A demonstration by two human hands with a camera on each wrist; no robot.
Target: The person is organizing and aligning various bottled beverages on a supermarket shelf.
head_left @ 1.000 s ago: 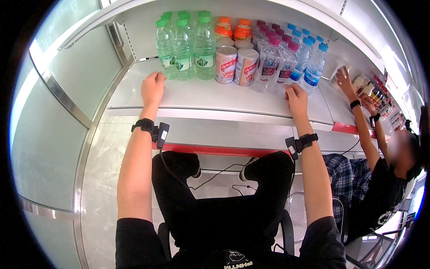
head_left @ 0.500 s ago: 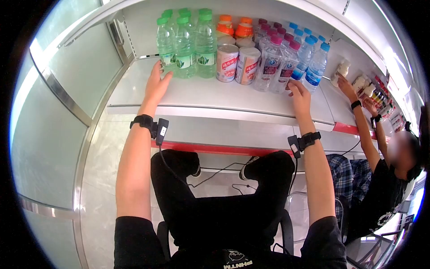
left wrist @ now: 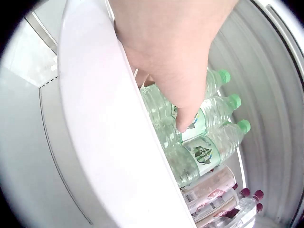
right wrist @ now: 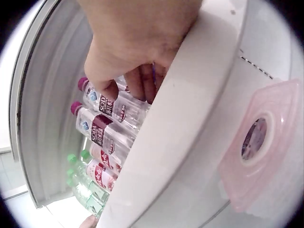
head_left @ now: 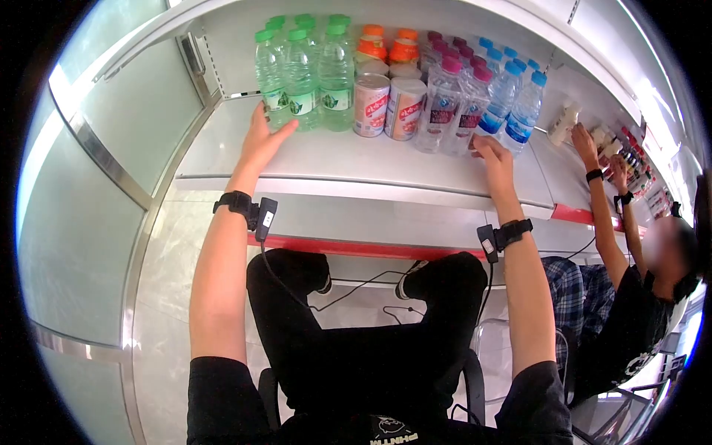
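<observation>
My left hand (head_left: 261, 142) is at the front left green-capped water bottle (head_left: 273, 81), fingers along its left side and thumb stretched across the front, near its base. In the left wrist view the thumb overlaps the row of green-capped bottles (left wrist: 205, 151). My right hand (head_left: 492, 157) is low in front of the clear soda bottles with purple caps (head_left: 443, 104) and the blue-capped water bottles (head_left: 524, 111). Its fingers are loosely bent and hold nothing. The right wrist view has these fingers beside a purple-capped soda bottle (right wrist: 124, 108).
Printed cans (head_left: 371, 107) stand between the green-capped and purple-capped bottles, with orange-capped bottles (head_left: 404, 48) behind. The white shelf (head_left: 356, 163) has a raised front edge. Further right, another person (head_left: 630, 297) reaches toward goods on the neighbouring shelf. A pink translucent container (right wrist: 232, 161) lies below the shelf.
My left hand has opened from a curl and moved to the left green-capped bottle, its thumb now across the front. My right hand has shifted slightly, staying by the purple-capped and blue-capped bottles.
</observation>
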